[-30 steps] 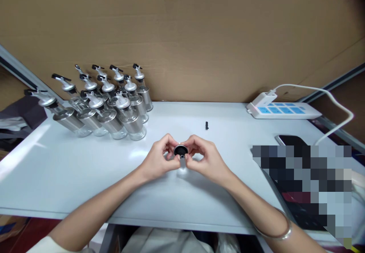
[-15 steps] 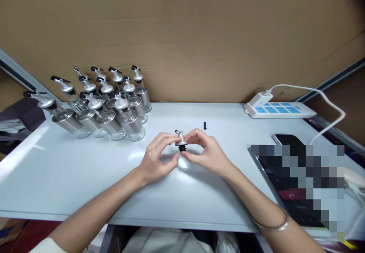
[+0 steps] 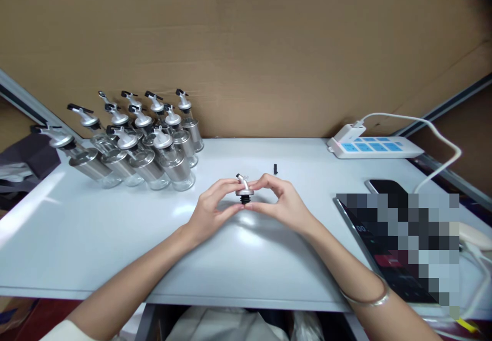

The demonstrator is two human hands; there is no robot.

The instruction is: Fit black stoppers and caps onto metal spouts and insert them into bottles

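Observation:
Between my two hands is a pour spout stopper, upright, with a silver cap, an angled spout and a black ribbed plug below. My left hand pinches it from the left, fingers on the silver cap and thumb under the plug. From the right, my right hand grips it the same way, its thumb meeting the plug's bottom. Behind my right hand a small black plastic piece lies on the table.
Several glass oil bottles with steel sleeves and matching spouts stand at the back left. A white power strip with a plugged-in charger lies at the back right. A phone and a dark tablet, partly blurred out, lie on the right of the table.
The stopper has turned from showing its black underside to standing upright, spout on top. My fingers have shifted onto its cap, thumbs beneath the plug. The view has moved slightly.

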